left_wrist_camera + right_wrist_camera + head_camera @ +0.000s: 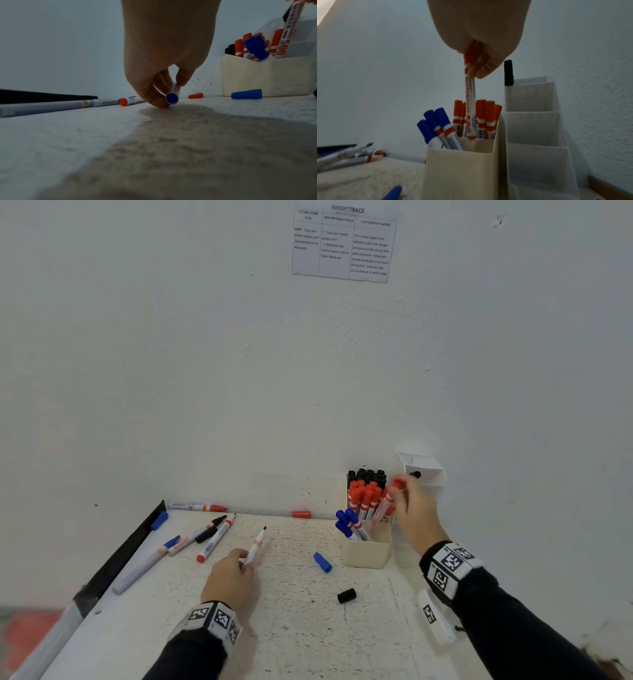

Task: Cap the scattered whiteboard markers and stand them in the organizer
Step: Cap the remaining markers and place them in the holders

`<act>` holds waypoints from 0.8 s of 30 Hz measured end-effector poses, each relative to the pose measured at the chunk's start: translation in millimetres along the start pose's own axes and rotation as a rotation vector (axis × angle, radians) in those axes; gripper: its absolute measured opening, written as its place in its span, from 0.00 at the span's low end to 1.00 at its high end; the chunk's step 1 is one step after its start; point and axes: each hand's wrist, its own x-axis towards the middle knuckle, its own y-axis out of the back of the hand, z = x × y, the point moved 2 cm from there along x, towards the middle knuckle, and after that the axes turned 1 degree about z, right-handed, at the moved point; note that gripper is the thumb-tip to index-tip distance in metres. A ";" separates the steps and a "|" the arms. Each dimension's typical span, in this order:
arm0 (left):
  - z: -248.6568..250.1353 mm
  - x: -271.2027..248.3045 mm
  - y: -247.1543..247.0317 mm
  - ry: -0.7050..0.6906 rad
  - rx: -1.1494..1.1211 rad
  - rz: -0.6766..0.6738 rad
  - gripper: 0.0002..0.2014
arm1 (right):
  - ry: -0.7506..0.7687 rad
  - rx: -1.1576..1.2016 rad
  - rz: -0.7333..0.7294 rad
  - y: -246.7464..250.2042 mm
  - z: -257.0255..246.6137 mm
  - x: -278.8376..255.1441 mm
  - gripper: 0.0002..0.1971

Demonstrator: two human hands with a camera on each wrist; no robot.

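Note:
My left hand (pixel 245 559) pinches an uncapped marker (pixel 257 544) low over the table, dark tip pointing away; its butt end (pixel 172 98) is blue. My right hand (pixel 399 491) grips a red-capped marker (pixel 470 102) by its cap end and holds it upright over the cream organizer (pixel 366 554), its lower end among the standing red markers (pixel 481 116). Blue markers (pixel 347 525) lean in the front compartment and black ones (pixel 366 475) stand at the back. A loose blue cap (pixel 322 562), a black cap (pixel 346 595) and a red cap (pixel 301 514) lie on the table.
Several more markers (pixel 205 537) and a long grey pen (pixel 144 566) lie at the left, with another blue cap (pixel 159 520) by the dark table edge. A clear tiered holder (pixel 534 121) with one black marker (pixel 508 73) stands against the wall right of the organizer.

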 end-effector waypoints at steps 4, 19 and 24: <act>-4.0 1.7 2.8 0.014 -0.009 -0.002 0.16 | 0.019 0.053 0.107 3.3 -11.4 12.7 0.08; -6.3 2.7 0.0 0.022 -0.071 0.028 0.17 | -0.050 -0.005 0.180 4.5 -24.1 41.5 0.13; -3.5 0.9 1.0 0.030 -0.084 0.020 0.18 | 0.008 -0.108 0.208 5.2 -20.0 40.5 0.12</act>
